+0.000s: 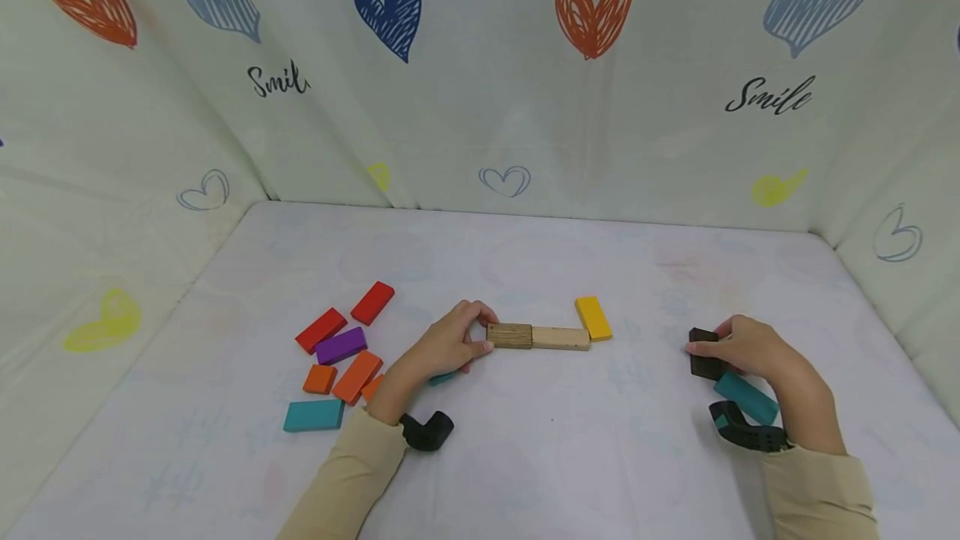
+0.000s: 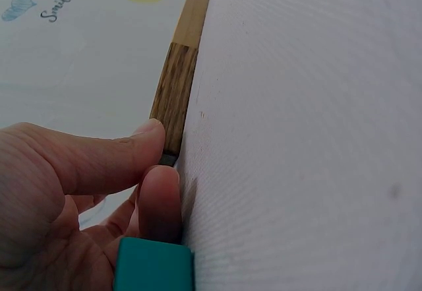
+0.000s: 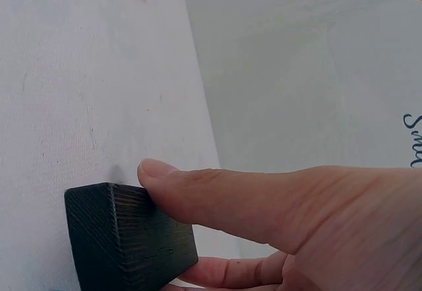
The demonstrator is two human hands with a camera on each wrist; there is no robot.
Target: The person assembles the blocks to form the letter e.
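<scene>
A brown striped wooden block (image 1: pixel 510 336) lies end to end with a pale wooden block (image 1: pixel 560 338). My left hand (image 1: pixel 450 340) pinches the brown block's left end between thumb and finger, as the left wrist view shows up close. Beneath that hand is a teal block (image 2: pixel 155 264), mostly hidden in the head view. On the right, my right hand (image 1: pixel 757 347) grips a black block (image 1: pixel 705 365), its thumb (image 3: pixel 175 182) along one side. Another teal block (image 1: pixel 746 397) lies just below the black one, partly behind the wrist. A yellow block (image 1: pixel 594 318) meets the pale block's right end at a slant.
Left of my left arm lie red blocks (image 1: pixel 321 330), a purple block (image 1: pixel 341 346), orange blocks (image 1: pixel 357 377) and a teal block (image 1: pixel 313 416). A white cloth covers the table (image 1: pixel 562 457). Behind it hangs a curtain (image 1: pixel 465 107) printed with hearts.
</scene>
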